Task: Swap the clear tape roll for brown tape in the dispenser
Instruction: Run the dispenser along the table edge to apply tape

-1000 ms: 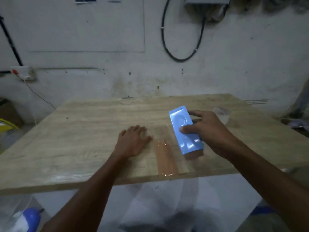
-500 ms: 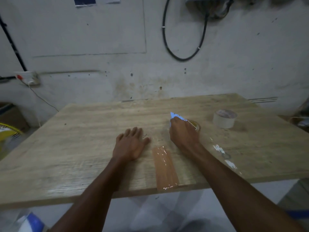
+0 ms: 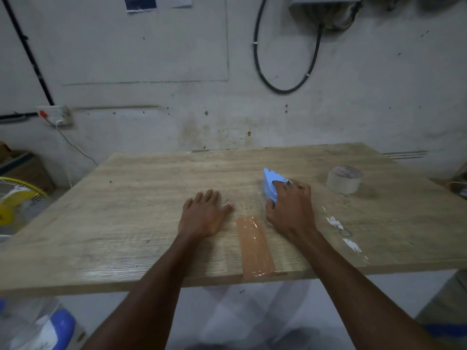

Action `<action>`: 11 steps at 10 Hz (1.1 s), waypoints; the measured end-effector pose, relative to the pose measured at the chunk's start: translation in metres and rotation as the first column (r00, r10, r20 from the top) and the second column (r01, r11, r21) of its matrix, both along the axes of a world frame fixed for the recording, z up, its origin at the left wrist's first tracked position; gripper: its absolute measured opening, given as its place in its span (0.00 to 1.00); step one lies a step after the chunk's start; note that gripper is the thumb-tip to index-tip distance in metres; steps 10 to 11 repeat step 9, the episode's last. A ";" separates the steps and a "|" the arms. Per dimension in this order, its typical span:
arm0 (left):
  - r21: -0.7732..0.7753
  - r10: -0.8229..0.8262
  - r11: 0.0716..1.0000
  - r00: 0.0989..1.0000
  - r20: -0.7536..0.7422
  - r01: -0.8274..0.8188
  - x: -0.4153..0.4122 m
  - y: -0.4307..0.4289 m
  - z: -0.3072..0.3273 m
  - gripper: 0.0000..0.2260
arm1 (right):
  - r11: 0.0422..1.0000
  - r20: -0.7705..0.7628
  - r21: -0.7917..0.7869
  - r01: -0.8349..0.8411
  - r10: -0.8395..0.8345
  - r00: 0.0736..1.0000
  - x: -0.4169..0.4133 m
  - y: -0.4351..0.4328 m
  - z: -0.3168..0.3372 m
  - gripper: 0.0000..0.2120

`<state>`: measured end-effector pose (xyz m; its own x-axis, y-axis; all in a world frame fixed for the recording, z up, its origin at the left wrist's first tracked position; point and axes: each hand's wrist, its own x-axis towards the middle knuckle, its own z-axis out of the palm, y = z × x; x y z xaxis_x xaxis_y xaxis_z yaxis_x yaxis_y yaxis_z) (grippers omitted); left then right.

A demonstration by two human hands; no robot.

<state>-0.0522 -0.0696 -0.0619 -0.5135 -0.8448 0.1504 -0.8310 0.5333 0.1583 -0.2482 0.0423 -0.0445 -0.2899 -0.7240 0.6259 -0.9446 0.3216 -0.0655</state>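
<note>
Brown strip (image 3: 255,246) near gripped dispenser (image 3: 269,184); pale roll (image 3: 343,180) apart.

Single head-worn view, angled forward and down.
The wide-angle camera looks from above the near edge of the counter (image 3: 113,210) toward the far wall (image 3: 151,59). It sits close: the left hand (image 3: 202,213) and right hand (image 3: 290,210) enter with their forearms from the bottom of the frame.

We see the blue dispenser (image 3: 270,184), its pointed end farthest from us. Right of it a pale tape roll (image 3: 343,179) lies flat. Nearer than it, a brown tape strip (image 3: 254,248) lies flat.
</note>
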 end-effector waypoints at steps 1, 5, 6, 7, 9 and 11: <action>-0.011 0.010 1.000 1.000 -0.001 -0.010 0.000 0.001 0.000 0.36 | 0.999 0.009 0.007 -0.042 0.042 0.999 -0.002 -0.002 -0.001 0.16; -0.029 -0.004 1.000 1.000 0.016 0.005 0.000 0.002 0.000 0.31 | 0.999 0.025 0.003 -0.050 0.050 0.998 -0.004 -0.004 -0.004 0.20; -0.047 0.004 0.999 1.000 0.020 -0.003 0.001 0.002 0.000 0.30 | 1.000 0.025 0.004 -0.031 0.031 0.999 -0.004 -0.006 -0.006 0.19; -0.054 0.005 0.999 0.999 0.048 -0.003 0.000 0.000 -0.002 0.32 | 1.000 0.016 -0.023 -0.021 0.021 1.000 -0.006 -0.008 -0.006 0.18; -0.030 0.013 0.999 1.000 -0.011 -0.014 -0.002 0.005 0.002 0.31 | 0.999 0.036 -0.020 -0.032 0.033 0.999 -0.005 -0.002 -0.004 0.20; -0.030 0.013 0.999 1.000 -0.011 -0.014 -0.002 0.005 0.002 0.31 | 0.999 0.036 -0.020 -0.032 0.033 0.999 -0.005 -0.002 -0.004 0.20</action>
